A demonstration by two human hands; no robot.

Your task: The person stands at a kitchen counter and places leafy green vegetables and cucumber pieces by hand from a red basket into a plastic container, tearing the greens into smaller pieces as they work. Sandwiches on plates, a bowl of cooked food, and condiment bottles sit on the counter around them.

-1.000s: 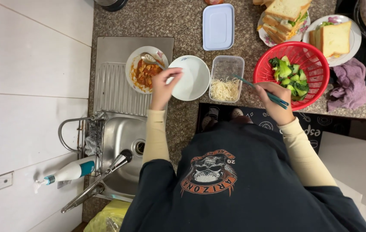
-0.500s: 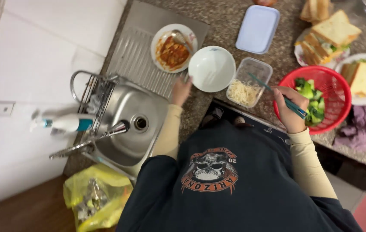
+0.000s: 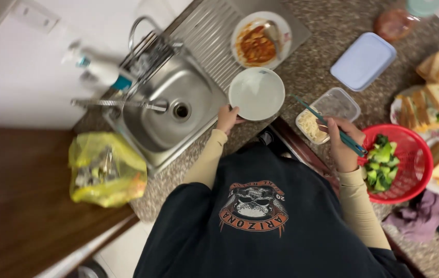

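While the left hand (image 3: pixel 228 117) pinched the empty white bowl (image 3: pixel 256 93) at the sink's (image 3: pixel 165 110) edge, the right hand (image 3: pixel 342 144) gripped a teal utensil (image 3: pixel 327 125) over the noodle tub (image 3: pixel 327 114); the one-sided hold could tip the bowl.

My left hand (image 3: pixel 228 117) grips a smooth, glossy white bowl (image 3: pixel 256 93) that looks ceramic. My right hand (image 3: pixel 340 145) holds a teal plastic utensil (image 3: pixel 327 125) over a clear plastic tub (image 3: pixel 326 114). The desk (image 3: pixel 327 46) is speckled stone, polished. To the left, the sink (image 3: pixel 170 110) and its ribbed drainer are brushed metal with a dull shine. The red basket (image 3: pixel 410 164) on the right is perforated plastic. The near-left yellow bag (image 3: pixel 106 170) is thin, crinkled plastic. My sleeves are soft matt cloth.
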